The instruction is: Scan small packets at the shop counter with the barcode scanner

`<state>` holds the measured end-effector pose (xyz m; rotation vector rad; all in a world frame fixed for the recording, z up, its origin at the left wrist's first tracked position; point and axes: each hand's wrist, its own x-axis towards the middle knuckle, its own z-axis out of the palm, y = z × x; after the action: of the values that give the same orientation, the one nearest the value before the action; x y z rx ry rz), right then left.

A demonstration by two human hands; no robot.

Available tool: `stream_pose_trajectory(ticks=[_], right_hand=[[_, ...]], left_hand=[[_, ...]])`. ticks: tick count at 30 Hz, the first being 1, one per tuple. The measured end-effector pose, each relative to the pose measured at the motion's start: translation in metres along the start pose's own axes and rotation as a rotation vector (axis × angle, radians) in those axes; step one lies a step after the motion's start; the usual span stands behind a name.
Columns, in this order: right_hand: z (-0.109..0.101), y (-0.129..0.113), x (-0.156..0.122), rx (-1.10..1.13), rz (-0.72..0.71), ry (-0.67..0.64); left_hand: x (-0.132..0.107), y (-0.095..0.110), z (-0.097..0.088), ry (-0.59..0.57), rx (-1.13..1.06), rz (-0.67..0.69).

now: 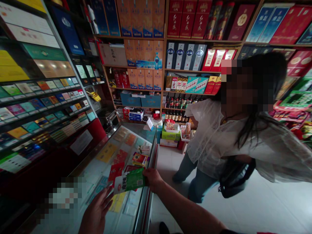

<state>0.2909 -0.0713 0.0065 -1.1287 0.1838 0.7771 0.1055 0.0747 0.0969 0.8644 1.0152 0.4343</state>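
Observation:
My right hand (152, 179) pinches the right end of a green and white snack packet (131, 181) above the glass counter. My left hand (98, 203) is open, its fingers stretched out by the packet's white left end; whether they touch it I cannot tell. Behind the green packet shows a red packet (115, 170), partly covered. Just beyond lie several small boxes, among them a red and yellow box (139, 159) and a whitish box (144, 149), on the counter top.
The glass counter (91, 162) holds flat packs under its top. Cigarette shelves (46, 101) rise at the left. Boxed bottles fill the back shelves (136, 38). To the right stands a person (209, 139) in a white top with a black bag (236, 177).

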Motion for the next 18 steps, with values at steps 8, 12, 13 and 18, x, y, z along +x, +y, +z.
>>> stream_pose_trajectory(ticks=[8, 12, 13, 18], right_hand=[[-0.003, -0.013, -0.005, -0.051, -0.049, 0.161], [-0.009, -0.004, 0.013, -0.109, -0.046, 0.178], [-0.010, -0.001, 0.018, -0.125, -0.056, 0.184], [-0.008, 0.008, 0.037, -0.217, -0.126, 0.114]], left_hand=[[-0.021, -0.025, -0.013, 0.034, 0.029, 0.134], [-0.036, -0.035, -0.022, 0.052, 0.058, 0.140], [-0.040, -0.038, -0.024, 0.050, 0.062, 0.135], [-0.057, -0.053, -0.033, 0.053, 0.036, 0.127]])
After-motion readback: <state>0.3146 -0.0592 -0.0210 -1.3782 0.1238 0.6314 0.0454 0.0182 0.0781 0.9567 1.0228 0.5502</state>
